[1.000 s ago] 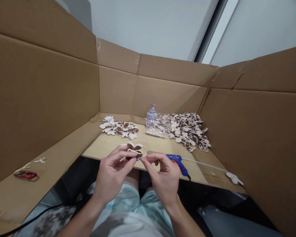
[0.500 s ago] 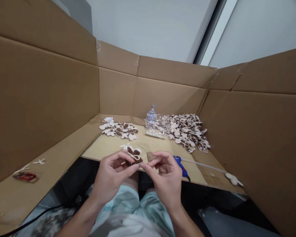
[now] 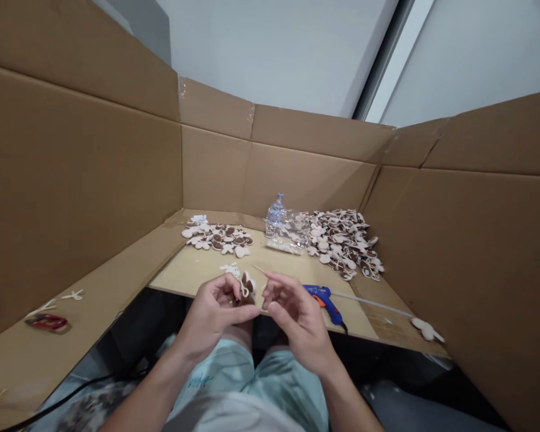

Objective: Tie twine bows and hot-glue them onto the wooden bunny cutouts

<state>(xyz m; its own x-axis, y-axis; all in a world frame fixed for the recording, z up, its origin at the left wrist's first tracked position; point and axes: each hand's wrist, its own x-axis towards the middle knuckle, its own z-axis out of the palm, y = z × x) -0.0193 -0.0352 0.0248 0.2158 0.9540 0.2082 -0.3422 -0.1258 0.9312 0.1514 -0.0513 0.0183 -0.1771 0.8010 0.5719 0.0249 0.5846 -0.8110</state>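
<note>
My left hand (image 3: 213,309) is closed on a small brown-and-white felt piece (image 3: 248,288), turned nearly edge-on, with a cream cord bow on its front. Just to the right of it, my right hand (image 3: 299,315) hovers with thumb and curled fingers apart; nothing shows between them. A thin cream cord (image 3: 257,268) lies past the right fingertips, partly hidden by them. Small white cut-outs (image 3: 231,270) rest on the board beyond my left hand. Beside my right hand lies a blue glue gun (image 3: 328,303) with an orange trigger.
Similar felt pieces form a small pile (image 3: 218,238) at back left and a larger heap (image 3: 342,240) at back right. Between them stand a plastic bottle (image 3: 276,213) and a clear bag (image 3: 288,240). A red-handled cutter (image 3: 47,322) lies left. Cardboard walls (image 3: 297,180) surround the board.
My right hand has come away from the felt piece, its thumb and fingers parting. The left hand has turned the piece from face-up to nearly edge-on.
</note>
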